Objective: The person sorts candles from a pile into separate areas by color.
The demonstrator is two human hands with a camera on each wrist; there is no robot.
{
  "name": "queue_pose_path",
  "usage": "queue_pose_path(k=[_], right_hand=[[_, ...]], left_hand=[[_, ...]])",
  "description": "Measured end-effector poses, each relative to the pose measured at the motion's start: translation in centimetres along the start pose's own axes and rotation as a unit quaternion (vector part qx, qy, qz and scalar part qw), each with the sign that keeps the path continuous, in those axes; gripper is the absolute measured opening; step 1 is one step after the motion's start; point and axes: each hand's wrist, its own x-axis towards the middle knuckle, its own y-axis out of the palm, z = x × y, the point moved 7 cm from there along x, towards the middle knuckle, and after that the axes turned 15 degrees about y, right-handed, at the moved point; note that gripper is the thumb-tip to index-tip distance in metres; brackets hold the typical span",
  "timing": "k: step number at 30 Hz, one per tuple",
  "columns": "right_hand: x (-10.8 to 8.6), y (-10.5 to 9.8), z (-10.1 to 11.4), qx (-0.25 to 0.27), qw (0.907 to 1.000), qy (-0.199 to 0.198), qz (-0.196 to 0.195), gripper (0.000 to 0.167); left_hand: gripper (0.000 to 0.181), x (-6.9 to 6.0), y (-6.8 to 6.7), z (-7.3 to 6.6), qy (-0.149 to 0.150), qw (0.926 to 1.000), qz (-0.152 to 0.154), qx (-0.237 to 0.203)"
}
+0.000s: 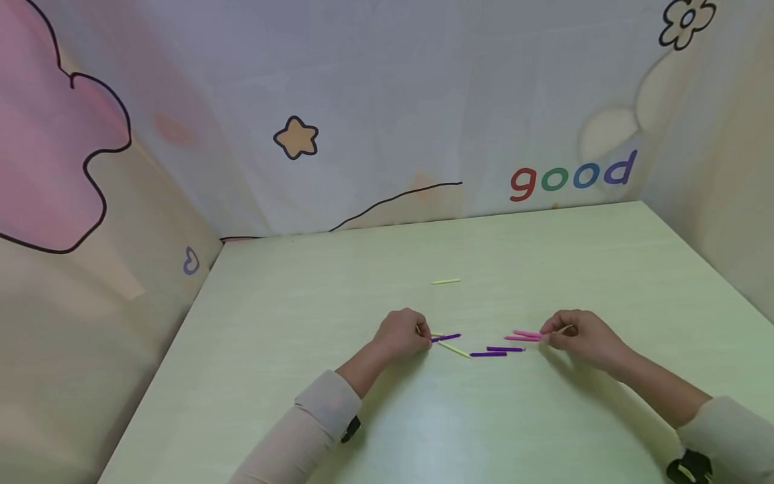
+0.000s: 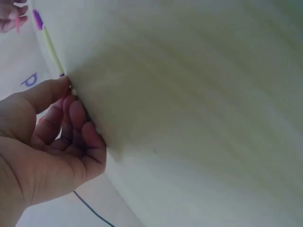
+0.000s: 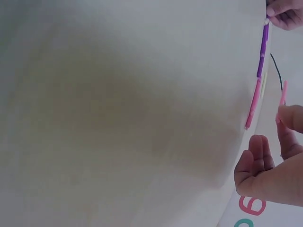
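Several thin coloured sticks lie in a loose line on the table. My left hand (image 1: pixel 402 334) pinches the end of a purple stick (image 1: pixel 447 337) at the line's left end. A yellow stick (image 1: pixel 455 350) slants away beside it, and part of another yellow one shows behind it. Two more purple sticks (image 1: pixel 497 351) lie side by side in the middle, partly overlapping. My right hand (image 1: pixel 583 338) pinches a pink stick (image 3: pixel 283 93) between thumb and forefinger, raised off the table in the right wrist view. Below it, a second pink stick (image 3: pixel 253 104) rests on the table.
A lone yellow stick (image 1: pixel 446 281) lies farther back on the pale green table (image 1: pixel 338 282). Printed cloth walls (image 1: pixel 387 101) enclose the table at the back and sides. Dark wrist straps (image 1: pixel 689 465) show at both sleeves.
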Motion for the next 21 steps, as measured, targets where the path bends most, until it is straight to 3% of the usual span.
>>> queue_pose_path(k=[12,21], right_hand=[[-1.1,-0.5,-0.4,0.028,0.9979,0.026,-0.052,0.02],[-1.2,-1.5,-0.9,0.01,0.9968,0.019,-0.076,0.021]], left_hand=[[0.005,-0.8,0.4,0.4,-0.004,0.9958,-0.06,-0.069],[0.007,-1.0,0.3,-0.2,-0.011,0.9974,-0.06,-0.04]])
